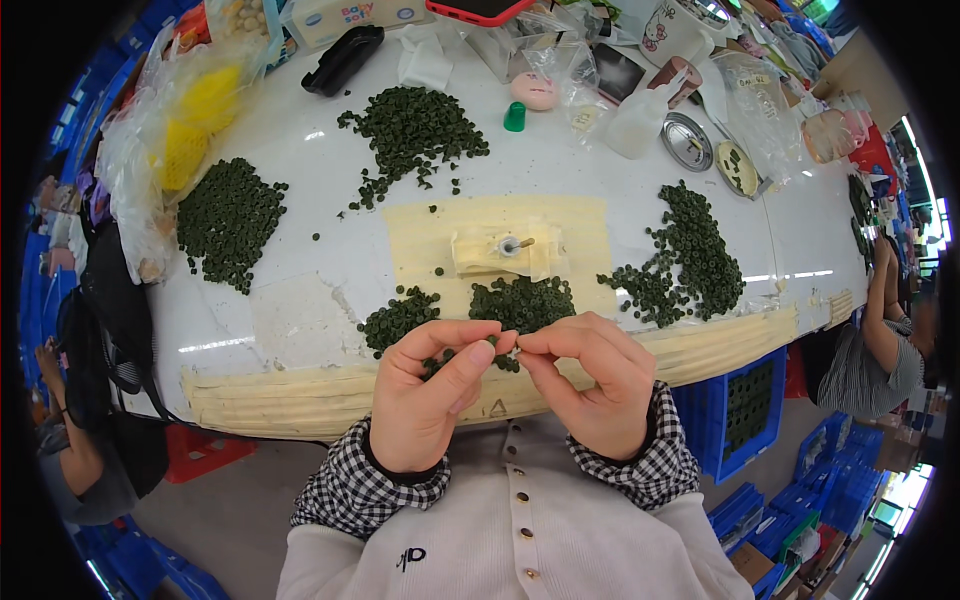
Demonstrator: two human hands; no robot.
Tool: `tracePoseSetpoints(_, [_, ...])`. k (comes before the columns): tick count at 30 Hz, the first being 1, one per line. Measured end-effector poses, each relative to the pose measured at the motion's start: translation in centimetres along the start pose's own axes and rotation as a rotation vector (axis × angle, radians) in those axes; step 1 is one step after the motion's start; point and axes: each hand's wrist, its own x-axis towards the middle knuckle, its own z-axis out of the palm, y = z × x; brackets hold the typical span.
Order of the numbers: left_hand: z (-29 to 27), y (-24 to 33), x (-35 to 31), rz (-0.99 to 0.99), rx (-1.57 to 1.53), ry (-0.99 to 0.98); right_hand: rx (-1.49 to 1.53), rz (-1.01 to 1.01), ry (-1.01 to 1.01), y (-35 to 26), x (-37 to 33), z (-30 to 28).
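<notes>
Both hands meet over the table's near edge, fingertips almost touching. Between thumb and forefinger, my left hand pinches a small dark green part. My right hand is closed in a pinch beside it; what it grips is too small to make out. Just beyond the fingers lie a heap of small dark green round parts and a second near heap, partly covered by my left hand. Behind them, an upright pin stands on a taped block on a yellow taped patch.
More dark green heaps sit at the far middle, the left and the right. A green cap, a round tin and plastic bags crowd the far side. A blue crate stands below the right edge.
</notes>
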Motion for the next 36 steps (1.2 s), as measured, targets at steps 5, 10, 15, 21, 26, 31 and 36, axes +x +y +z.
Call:
tracePoseSetpoints(5, [-0.02,-0.07,-0.01,0.0,0.012,-0.011,0.041,0.022,-0.001,0.33,-0.09,0.01])
tracePoseSetpoints(10, [-0.01,-0.02,-0.16,-0.002,0.051,-0.006,0.124,0.08,-0.013,0.67,-0.25,0.13])
tracePoseSetpoints(15, [0.16,0.07,-0.15,0.011,0.115,0.015,0.233,0.193,-0.049,0.98,-0.48,0.01])
tracePoseSetpoints(21, [0.36,-0.2,-0.1,0.041,0.162,0.029,0.215,0.166,-0.034,0.79,-0.34,0.03])
tracePoseSetpoints(26, [0.18,-0.23,-0.13,-0.004,0.145,0.029,0.124,0.076,-0.017,0.54,-0.16,0.13])
tracePoseSetpoints(31, [0.08,-0.26,-0.07,-0.038,0.051,-0.004,0.028,-0.026,0.031,0.55,-0.16,0.42])
tracePoseSetpoints(36, [-0.23,-0.39,-0.01,-0.086,-0.075,-0.062,-0.027,-0.086,0.061,0.46,-0.16,0.55])
